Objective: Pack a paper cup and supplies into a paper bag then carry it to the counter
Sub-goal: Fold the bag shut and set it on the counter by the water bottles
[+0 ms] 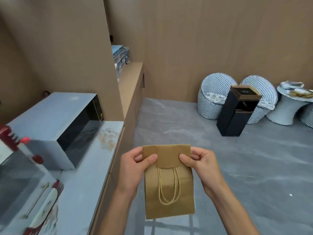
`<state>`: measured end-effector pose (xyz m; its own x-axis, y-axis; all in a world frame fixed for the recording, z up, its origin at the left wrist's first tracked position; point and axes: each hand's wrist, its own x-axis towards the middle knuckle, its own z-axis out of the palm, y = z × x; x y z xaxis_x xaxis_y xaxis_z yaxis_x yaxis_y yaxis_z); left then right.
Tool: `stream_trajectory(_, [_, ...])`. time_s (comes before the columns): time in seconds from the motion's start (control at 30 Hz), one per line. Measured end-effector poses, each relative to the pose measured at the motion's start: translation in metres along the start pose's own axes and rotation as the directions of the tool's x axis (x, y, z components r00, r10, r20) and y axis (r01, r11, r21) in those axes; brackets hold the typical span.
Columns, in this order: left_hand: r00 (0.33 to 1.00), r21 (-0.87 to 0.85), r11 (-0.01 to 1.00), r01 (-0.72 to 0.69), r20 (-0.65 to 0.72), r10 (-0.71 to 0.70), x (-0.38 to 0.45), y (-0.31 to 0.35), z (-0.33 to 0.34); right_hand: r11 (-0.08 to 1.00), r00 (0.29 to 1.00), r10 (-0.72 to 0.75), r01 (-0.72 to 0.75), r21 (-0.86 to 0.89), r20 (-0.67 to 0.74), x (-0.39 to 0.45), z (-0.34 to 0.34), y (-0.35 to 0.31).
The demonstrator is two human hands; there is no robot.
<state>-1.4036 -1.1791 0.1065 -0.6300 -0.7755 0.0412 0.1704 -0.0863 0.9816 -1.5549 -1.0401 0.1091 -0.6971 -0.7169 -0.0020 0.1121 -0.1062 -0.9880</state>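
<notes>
A flat, folded brown paper bag (pixel 169 192) with twine handles hangs in front of me over the grey floor. Its folded bottom flap points up and away from me. My left hand (pixel 133 168) pinches the flap's left edge, thumb on top. My right hand (pixel 201 165) pinches the right edge the same way. The handles lie loose on the bag's near face. No paper cup or supplies are in view.
A pale counter (pixel 94 167) runs along my left with a microwave (pixel 55 126), a red-and-white appliance (pixel 10 138) and blurred items near its front. Across the floor stand a tall black box (pixel 237 111), two woven chairs (pixel 215 95) and a small round table (pixel 288 106).
</notes>
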Motion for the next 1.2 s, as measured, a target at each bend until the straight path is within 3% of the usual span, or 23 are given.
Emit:
stream_trajectory(0.33, [0.995,0.01,1.0,-0.001,-0.096,0.002,0.283,-0.052,0.046,1.0,0.999,0.009,-0.008,-0.027,0.049,0.304,-0.029,0.024])
stream_trajectory(0.47, [0.995,0.03,0.999,-0.019,-0.099,0.022,0.403,-0.047,0.063,0.998,0.993,0.017,-0.01,-0.057,0.12,0.435,-0.035,0.014])
stream_trajectory(0.67, [0.968,0.041,0.999,-0.01,-0.251,0.02,0.533,-0.047,0.05,0.992,0.956,0.061,-0.027,-0.12,0.287,0.594,-0.006,0.005])
stream_trajectory(0.83, [0.924,0.058,0.998,-0.016,-0.381,0.037,0.64,-0.06,0.017,0.984,0.898,0.074,0.005,-0.179,0.434,0.721,0.038,0.017])
stream_trajectory(1.07, [0.882,0.006,1.0,-0.01,-0.471,0.011,0.805,-0.09,-0.047,0.933,0.739,0.231,0.015,-0.358,0.633,0.917,0.114,0.047])
stream_trajectory(1.2, [0.839,0.066,0.998,0.01,-0.544,0.027,0.879,-0.089,-0.088,0.897,0.635,0.273,0.103,-0.429,0.723,1.013,0.177,0.056])
